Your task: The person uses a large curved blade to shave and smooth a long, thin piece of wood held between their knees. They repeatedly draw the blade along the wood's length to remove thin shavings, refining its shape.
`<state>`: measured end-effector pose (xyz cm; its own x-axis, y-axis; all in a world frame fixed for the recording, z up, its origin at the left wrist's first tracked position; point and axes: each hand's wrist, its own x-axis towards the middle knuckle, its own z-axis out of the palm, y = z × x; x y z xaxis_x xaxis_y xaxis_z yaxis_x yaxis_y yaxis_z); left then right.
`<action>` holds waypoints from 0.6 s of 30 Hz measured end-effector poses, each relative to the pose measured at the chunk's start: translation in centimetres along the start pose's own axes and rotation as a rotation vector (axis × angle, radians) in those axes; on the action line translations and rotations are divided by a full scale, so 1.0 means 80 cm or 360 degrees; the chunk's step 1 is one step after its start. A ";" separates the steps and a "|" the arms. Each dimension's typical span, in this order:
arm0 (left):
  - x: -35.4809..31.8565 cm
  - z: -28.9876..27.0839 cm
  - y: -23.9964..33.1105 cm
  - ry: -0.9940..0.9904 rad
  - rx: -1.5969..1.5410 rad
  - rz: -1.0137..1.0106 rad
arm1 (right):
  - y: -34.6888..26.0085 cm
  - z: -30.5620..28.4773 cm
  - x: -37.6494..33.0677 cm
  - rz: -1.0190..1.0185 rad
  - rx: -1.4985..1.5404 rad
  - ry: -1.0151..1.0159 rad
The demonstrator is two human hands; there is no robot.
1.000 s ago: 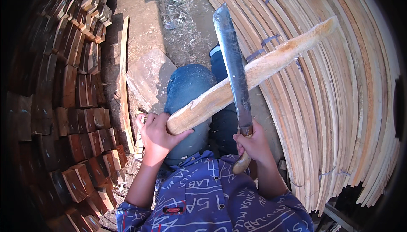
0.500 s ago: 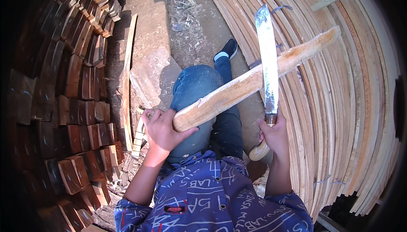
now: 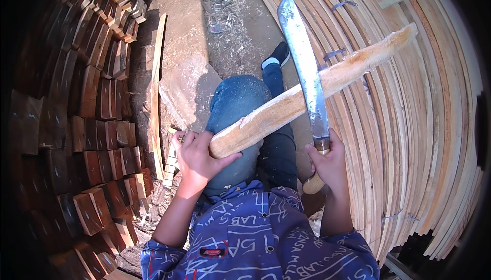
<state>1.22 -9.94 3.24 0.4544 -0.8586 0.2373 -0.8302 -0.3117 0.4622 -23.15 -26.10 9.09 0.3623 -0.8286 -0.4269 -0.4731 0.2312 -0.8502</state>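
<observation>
My left hand (image 3: 197, 153) grips the near end of a long, pale piece of wood (image 3: 266, 117), thumb on one side and fingers around the other. The wood slants up to the right, over my knee and toward the stacked planks. My right hand (image 3: 329, 163) is closed on the wooden handle of a machete (image 3: 302, 55). Its broad, bright blade points away from me, tip leaning left, and crosses over the middle of the wood. Whether blade and wood touch, I cannot tell. The handle's curved butt shows below my right hand.
On the right lies a large stack of long planks (image 3: 404, 142) with dark straps. Cut wooden blocks (image 3: 92, 167) are piled high on the left. A narrow board (image 3: 156, 95) lies beside that pile. Wood shavings (image 3: 225, 11) litter the ground ahead, beyond my bent knee (image 3: 238, 98).
The machete's blade has tilted, its tip swinging left. My right hand has shifted only slightly. The wood in my left hand stays nearly where it was.
</observation>
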 end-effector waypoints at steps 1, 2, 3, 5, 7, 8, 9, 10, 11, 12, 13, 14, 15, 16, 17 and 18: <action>0.001 0.001 0.000 0.0000 -0.0012 0.0000 | -0.007 -0.001 0.000 0.0061 0.0102 0.0060; 0.002 0.003 0.000 0.0000 -0.0024 0.0000 | -0.003 0.007 0.000 -0.0044 0.0142 0.0158; 0.002 0.004 0.000 0.0000 -0.0036 0.0000 | 0.000 0.011 -0.002 0.0012 0.0112 0.0085; 0.006 0.002 0.003 0.0006 -0.0028 0.0023 | 0.006 0.013 -0.009 0.0121 0.0053 -0.0035; 0.010 -0.002 0.006 -0.0002 -0.0026 0.0044 | 0.018 0.035 -0.021 -0.0077 -0.0287 -0.0138; 0.011 -0.003 0.006 -0.0011 -0.0027 0.0050 | 0.023 0.043 -0.025 -0.0174 -0.0459 -0.0188; 0.011 -0.003 0.006 -0.0020 -0.0027 0.0057 | 0.023 0.044 -0.027 -0.0094 -0.0380 -0.0213; 0.010 -0.005 0.004 -0.0009 -0.0039 0.0055 | 0.021 0.047 -0.027 -0.0021 -0.0294 -0.0253; 0.009 -0.004 0.004 -0.0024 -0.0032 0.0039 | 0.020 0.047 -0.026 0.0051 -0.0207 -0.0291; 0.009 -0.002 0.005 -0.0039 -0.0026 0.0023 | 0.017 0.039 -0.022 0.0056 -0.0123 -0.0294; 0.007 -0.003 0.003 -0.0052 -0.0007 0.0002 | 0.016 0.031 -0.018 0.0034 -0.0134 -0.0225; 0.005 -0.003 0.003 -0.0046 -0.0014 -0.0017 | 0.016 0.022 -0.014 0.0013 -0.0144 -0.0155; 0.003 -0.002 0.002 -0.0039 -0.0021 -0.0036 | 0.014 0.016 -0.010 -0.0009 -0.0155 -0.0086; 0.002 0.000 0.002 -0.0029 -0.0042 -0.0053 | -0.003 0.010 -0.010 0.0202 -0.0059 -0.0043; 0.002 0.001 0.001 -0.0008 -0.0049 -0.0037 | -0.002 0.009 -0.009 0.0208 -0.0015 -0.0008; 0.003 0.003 0.001 0.0012 -0.0055 -0.0023 | -0.001 0.007 -0.008 0.0213 0.0029 0.0026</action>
<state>1.20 -10.21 3.12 0.4687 -0.8509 0.2371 -0.8121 -0.3095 0.4947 -22.87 -25.33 9.24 0.2836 -0.7979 -0.5319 -0.5014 0.3495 -0.7915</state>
